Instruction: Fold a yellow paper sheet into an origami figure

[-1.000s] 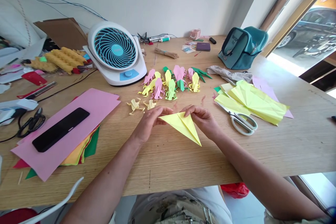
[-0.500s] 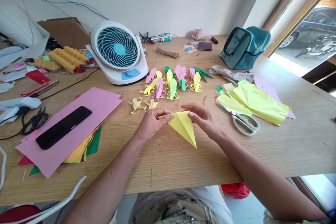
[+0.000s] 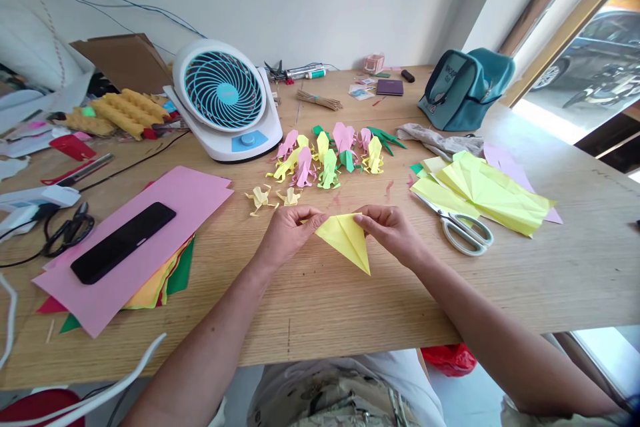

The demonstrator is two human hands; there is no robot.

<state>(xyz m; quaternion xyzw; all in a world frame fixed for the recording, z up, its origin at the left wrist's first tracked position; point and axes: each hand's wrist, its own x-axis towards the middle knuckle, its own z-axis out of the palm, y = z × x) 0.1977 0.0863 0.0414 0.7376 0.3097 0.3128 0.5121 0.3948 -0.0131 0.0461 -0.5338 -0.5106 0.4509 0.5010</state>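
Note:
A folded piece of yellow paper (image 3: pixel 346 239), with creases and a point aimed down toward me, is held between my two hands over the table. My left hand (image 3: pixel 293 230) pinches its upper left corner between thumb and fingers. At the upper right corner my right hand (image 3: pixel 387 227) pinches it the same way. Just beyond the hands lie two small cream paper figures (image 3: pixel 259 198). Behind those stands a cluster of folded paper figures in pink, yellow and green, among them a light green one (image 3: pixel 329 171).
White-handled scissors (image 3: pixel 467 233) lie at right beside creased yellow sheets (image 3: pixel 493 190). At left a black phone (image 3: pixel 123 243) rests on pink paper (image 3: pixel 200 188) over other coloured sheets. A fan (image 3: pixel 225 100) and a teal bag (image 3: pixel 467 90) stand farther back.
My right hand's fingers, raised off the paper before, have closed down onto its corner. The yellow paper has shifted slightly left, and its lower point has risen a little.

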